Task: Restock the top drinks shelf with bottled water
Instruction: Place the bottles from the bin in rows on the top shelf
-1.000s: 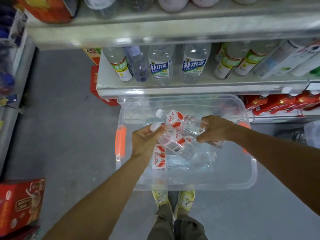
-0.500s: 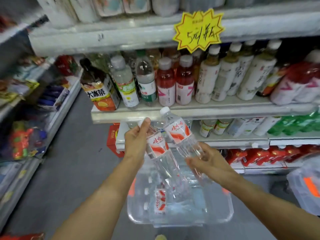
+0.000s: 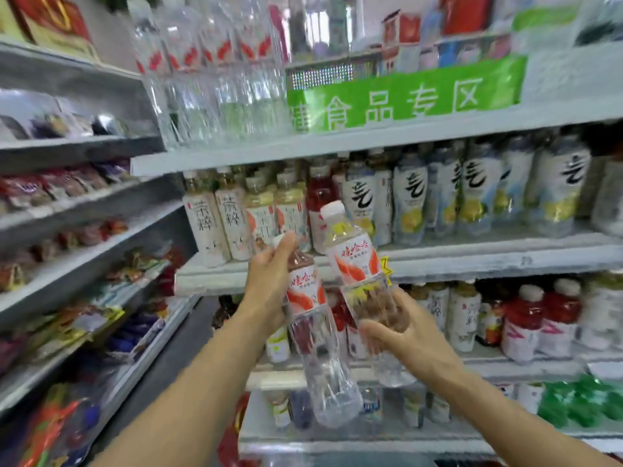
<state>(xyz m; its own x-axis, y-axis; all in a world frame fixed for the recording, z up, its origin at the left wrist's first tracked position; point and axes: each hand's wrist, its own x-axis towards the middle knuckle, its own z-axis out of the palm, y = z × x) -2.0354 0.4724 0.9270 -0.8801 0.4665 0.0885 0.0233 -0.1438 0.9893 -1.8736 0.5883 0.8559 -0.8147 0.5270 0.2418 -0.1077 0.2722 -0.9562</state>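
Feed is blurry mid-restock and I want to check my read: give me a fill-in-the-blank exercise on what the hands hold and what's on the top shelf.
1. The left hand grips ___ clear plastic water bottle with a red-and-white label.
2. The right hand grips a second such bottle, whose cap is ___.
3. On the top shelf, the row of clear water bottles stands ___ of the green sign with white characters.

Missing words: one; white; left.
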